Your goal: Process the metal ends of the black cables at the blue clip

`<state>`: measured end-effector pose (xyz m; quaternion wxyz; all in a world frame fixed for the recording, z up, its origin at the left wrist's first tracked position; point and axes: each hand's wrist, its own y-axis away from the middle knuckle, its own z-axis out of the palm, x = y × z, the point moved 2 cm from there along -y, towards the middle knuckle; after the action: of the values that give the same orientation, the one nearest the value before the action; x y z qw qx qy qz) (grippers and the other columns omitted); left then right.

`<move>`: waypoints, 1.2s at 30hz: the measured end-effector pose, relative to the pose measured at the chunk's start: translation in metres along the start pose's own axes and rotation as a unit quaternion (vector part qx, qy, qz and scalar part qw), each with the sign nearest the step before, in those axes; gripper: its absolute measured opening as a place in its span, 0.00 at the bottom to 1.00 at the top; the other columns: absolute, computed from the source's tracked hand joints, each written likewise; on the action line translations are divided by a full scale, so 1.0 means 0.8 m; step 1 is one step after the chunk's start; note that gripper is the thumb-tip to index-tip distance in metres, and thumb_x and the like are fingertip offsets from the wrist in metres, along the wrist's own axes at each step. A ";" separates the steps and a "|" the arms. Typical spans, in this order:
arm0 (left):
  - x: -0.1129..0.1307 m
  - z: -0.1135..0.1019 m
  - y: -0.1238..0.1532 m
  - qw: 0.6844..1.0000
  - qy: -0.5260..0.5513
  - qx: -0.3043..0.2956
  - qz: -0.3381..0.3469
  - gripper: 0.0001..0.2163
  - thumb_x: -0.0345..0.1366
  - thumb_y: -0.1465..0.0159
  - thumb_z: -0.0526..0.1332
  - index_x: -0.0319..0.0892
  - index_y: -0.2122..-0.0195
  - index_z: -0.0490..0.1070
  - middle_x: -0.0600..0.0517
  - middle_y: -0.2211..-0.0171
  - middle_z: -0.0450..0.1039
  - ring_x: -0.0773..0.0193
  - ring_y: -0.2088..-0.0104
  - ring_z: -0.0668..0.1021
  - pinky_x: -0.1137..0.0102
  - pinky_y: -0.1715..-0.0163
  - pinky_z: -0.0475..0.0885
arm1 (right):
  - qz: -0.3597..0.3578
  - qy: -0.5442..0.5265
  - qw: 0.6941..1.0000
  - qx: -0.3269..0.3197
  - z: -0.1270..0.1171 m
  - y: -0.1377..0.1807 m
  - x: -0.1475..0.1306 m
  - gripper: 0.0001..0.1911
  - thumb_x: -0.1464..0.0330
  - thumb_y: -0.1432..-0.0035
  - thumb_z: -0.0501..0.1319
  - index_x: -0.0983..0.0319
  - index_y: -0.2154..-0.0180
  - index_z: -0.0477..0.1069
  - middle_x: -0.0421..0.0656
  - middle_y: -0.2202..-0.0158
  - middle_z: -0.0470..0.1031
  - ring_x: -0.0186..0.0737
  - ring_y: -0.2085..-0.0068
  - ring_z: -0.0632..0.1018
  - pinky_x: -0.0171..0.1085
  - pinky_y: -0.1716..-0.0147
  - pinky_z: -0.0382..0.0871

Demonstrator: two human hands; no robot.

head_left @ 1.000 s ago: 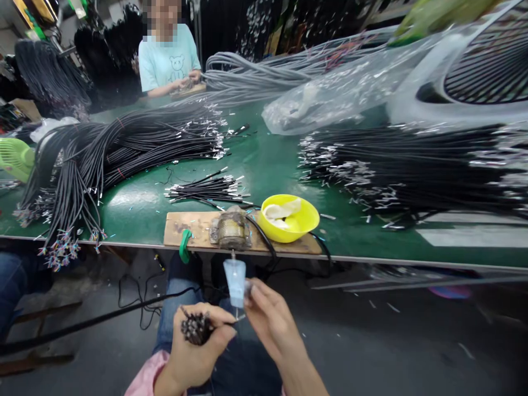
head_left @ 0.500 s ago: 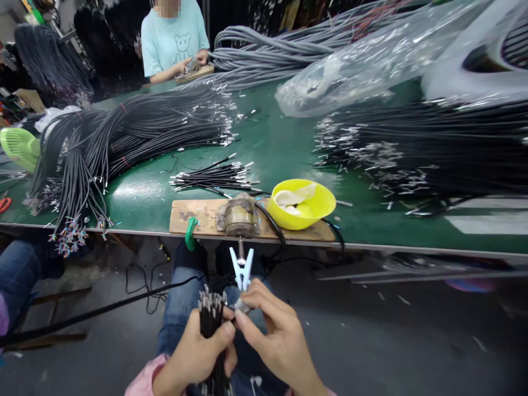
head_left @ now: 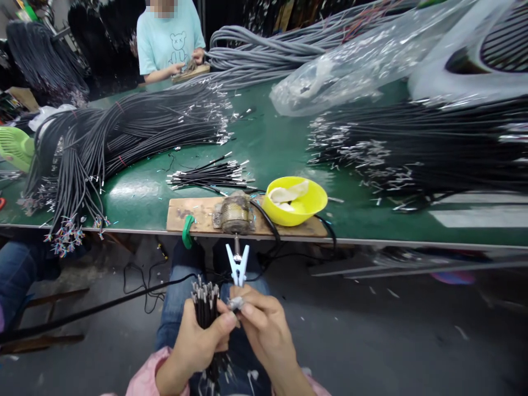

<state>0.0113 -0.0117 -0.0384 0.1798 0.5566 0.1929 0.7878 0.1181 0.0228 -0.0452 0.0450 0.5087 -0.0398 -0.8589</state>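
Note:
My left hand (head_left: 193,341) is wrapped round an upright bundle of short black cables (head_left: 205,308) with bare metallic tips. Just right of it, my right hand (head_left: 268,324) pinches a small silver-grey piece (head_left: 236,303) close to my left thumb; whether this piece joins a cable is hidden by the fingers. Directly above the fingertips, a light-blue clothes peg (head_left: 237,267) hangs jaws-up at the shaft of a small motor (head_left: 235,214). The motor sits on a wooden board (head_left: 177,212) at the table edge.
On the board are a green clamp (head_left: 188,230) and a yellow bowl (head_left: 313,203) with whitish pieces. Behind lies a pile of short cables (head_left: 210,176). Long black cable bundles (head_left: 136,126) spread left, more black cables (head_left: 433,148) right. A co-worker (head_left: 171,41) sits across the table.
My right fingers have come down off the peg's lower end and closer to my left thumb, still pinching the grey piece. The whole view has shifted slightly.

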 end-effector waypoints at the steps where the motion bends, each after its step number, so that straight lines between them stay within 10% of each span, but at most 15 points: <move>1: 0.002 0.000 0.000 1.000 0.000 -0.011 -0.005 0.23 0.54 0.54 0.68 0.43 0.70 0.61 0.62 0.84 0.56 0.78 0.87 0.55 0.76 0.87 0.49 | 0.007 0.000 1.000 -0.004 -0.002 -0.001 -0.001 0.13 0.61 0.57 0.67 0.60 0.86 0.74 0.39 0.84 0.64 0.36 0.78 0.63 0.37 0.78 0.57; 15: 0.018 0.008 -0.001 0.998 -0.027 -0.048 0.019 0.22 0.56 0.52 0.66 0.42 0.75 0.63 0.62 0.87 0.54 0.77 0.89 0.56 0.75 0.89 0.54 | -0.026 0.058 0.998 -0.020 -0.002 0.005 -0.018 0.11 0.61 0.49 0.65 0.61 0.76 0.72 0.41 0.76 0.67 0.38 0.73 0.68 0.35 0.74 0.62; 23: 0.009 0.011 0.001 0.998 -0.049 0.005 0.048 0.20 0.55 0.49 0.64 0.43 0.73 0.61 0.61 0.84 0.54 0.76 0.88 0.56 0.75 0.88 0.53 | -0.333 0.245 0.905 0.100 0.010 0.016 -0.036 0.07 0.73 0.46 0.61 0.56 0.74 0.73 0.41 0.77 0.69 0.40 0.73 0.69 0.39 0.72 0.63; 27: 0.021 0.006 -0.001 0.994 -0.076 0.002 0.081 0.17 0.51 0.49 0.66 0.42 0.74 0.67 0.55 0.81 0.64 0.71 0.84 0.64 0.72 0.84 0.63 | -0.069 0.059 0.995 -0.038 0.000 0.000 -0.033 0.10 0.59 0.50 0.66 0.58 0.76 0.73 0.41 0.78 0.68 0.38 0.75 0.68 0.37 0.76 0.63; 30: 0.036 0.007 -0.003 0.980 -0.121 -0.003 0.161 0.12 0.45 0.48 0.68 0.42 0.76 0.70 0.50 0.75 0.71 0.61 0.72 0.74 0.66 0.67 0.71 | 0.156 -0.071 0.977 -0.124 -0.004 -0.010 -0.028 0.17 0.55 0.62 0.71 0.62 0.77 0.74 0.38 0.81 0.66 0.33 0.79 0.65 0.34 0.79 0.59; 36: 0.057 0.011 0.002 0.959 -0.172 0.001 0.224 0.06 0.35 0.46 0.67 0.40 0.77 0.74 0.50 0.76 0.70 0.61 0.71 0.74 0.65 0.65 0.71 | 0.152 -0.083 0.983 -0.069 -0.004 -0.044 -0.044 0.15 0.58 0.63 0.73 0.63 0.80 0.75 0.36 0.84 0.66 0.30 0.80 0.63 0.31 0.80 0.58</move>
<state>0.0054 0.0108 0.0020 0.0286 0.7130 0.0303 0.6999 0.1361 0.0617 -0.0202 0.2060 0.4190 -0.0608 -0.8822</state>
